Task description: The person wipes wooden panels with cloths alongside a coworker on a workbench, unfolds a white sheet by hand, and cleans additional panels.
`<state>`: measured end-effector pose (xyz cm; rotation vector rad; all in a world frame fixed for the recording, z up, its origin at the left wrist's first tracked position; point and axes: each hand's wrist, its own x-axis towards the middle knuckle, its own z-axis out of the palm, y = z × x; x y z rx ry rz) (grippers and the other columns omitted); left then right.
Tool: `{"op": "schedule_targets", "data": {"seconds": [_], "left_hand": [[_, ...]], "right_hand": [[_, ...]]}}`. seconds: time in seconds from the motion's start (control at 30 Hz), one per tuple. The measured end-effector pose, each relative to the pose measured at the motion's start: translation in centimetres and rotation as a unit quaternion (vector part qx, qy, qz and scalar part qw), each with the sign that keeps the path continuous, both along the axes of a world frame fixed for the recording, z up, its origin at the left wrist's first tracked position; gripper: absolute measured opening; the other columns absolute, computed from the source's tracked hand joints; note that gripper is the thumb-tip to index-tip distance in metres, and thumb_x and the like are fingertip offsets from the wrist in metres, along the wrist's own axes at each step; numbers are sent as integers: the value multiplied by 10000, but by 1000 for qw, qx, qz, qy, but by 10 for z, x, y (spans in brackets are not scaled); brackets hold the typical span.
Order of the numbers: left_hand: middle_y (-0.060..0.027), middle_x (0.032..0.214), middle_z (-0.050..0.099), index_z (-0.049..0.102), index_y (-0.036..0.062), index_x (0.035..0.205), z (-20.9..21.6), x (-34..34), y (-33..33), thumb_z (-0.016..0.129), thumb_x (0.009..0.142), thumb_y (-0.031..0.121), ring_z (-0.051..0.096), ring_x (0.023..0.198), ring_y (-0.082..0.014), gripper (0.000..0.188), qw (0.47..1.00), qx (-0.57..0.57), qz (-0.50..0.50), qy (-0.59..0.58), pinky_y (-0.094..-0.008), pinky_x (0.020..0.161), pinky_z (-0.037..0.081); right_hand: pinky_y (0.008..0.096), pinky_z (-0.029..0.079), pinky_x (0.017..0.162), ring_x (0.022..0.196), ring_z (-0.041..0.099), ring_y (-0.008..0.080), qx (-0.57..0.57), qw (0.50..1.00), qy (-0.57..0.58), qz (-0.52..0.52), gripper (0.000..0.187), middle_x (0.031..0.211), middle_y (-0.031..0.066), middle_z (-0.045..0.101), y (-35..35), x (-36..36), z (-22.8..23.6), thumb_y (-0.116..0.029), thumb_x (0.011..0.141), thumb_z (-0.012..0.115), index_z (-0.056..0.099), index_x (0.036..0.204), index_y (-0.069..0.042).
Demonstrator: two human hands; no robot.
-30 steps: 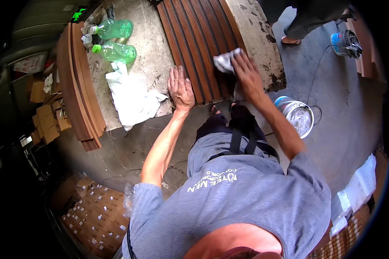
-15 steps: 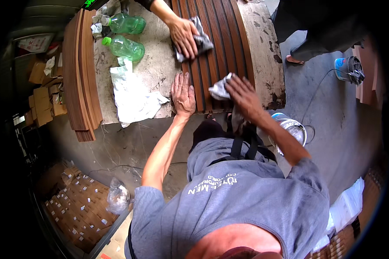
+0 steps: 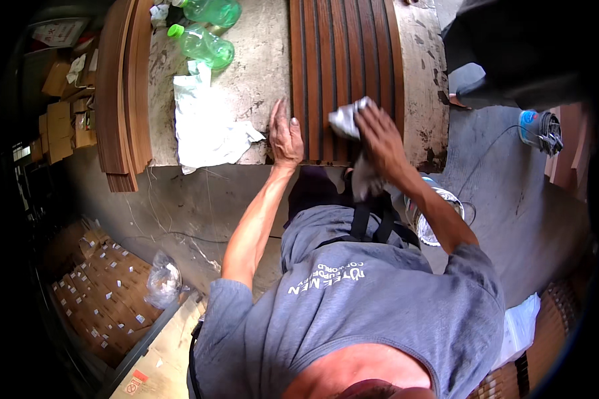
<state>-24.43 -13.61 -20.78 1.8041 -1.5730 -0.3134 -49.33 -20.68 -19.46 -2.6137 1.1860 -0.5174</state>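
Handiwork, basically: clamping a crumpled grey-white cloth [image 3: 346,121] in the right hand [image 3: 384,138] against a long, grooved, dark-brown wood-look panel [image 3: 343,60] lying on a chipped, off-white bench [image 3: 256,60], while laying the left hand [image 3: 286,138], uncurled, along the panel's left edge, prob for steadying.

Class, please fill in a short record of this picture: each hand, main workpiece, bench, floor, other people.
Left hand: left hand at the slatted panel's near left edge
Right hand: right hand holding a crumpled cloth on the slats
Workpiece: brown slatted panel, dark grooves
Bench: two green bottles, white cloth, brown boards
Floor: two buckets
Others: dark-clothed person, upper right
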Motion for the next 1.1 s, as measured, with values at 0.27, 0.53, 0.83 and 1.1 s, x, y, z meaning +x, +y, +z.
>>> {"op": "schedule_targets", "data": {"seconds": [0.27,0.53,0.83,1.1], "left_hand": [[-249,1342,484,456,-77,1318,7,-5,-4,399,966,151,418,1296,-392,423,999,-9,-25,-25,-443,1087,339],[-237,1342,485,452,-52,1329,3,-2,-2,418,949,103,430,1286,-388,412,999,-35,-5,10,-441,1086,341],[-263,1315,495,449,-75,1311,6,-5,-2,407,935,68,450,1257,-408,405,998,-66,-15,12,-456,1074,353],[-238,1349,481,424,-59,1343,-9,5,4,386,956,103,453,1257,-394,421,993,-105,36,38,-449,1080,339]], "right_hand": [[480,301,1124,1298,447,359,-58,991,-46,-111,551,1350,186,523,-105,13,4,61,749,540,520,1295,-10],[472,284,1150,1375,374,304,26,990,-95,97,487,1395,194,481,43,37,-3,10,838,508,502,1323,-43],[454,384,1056,1248,492,359,-94,988,-67,-103,412,1269,222,568,-90,49,-3,-52,834,495,540,1238,13],[504,223,1164,1399,336,292,-35,985,-72,155,679,1448,144,442,-12,78,-20,-18,752,579,427,1410,-82]]}}
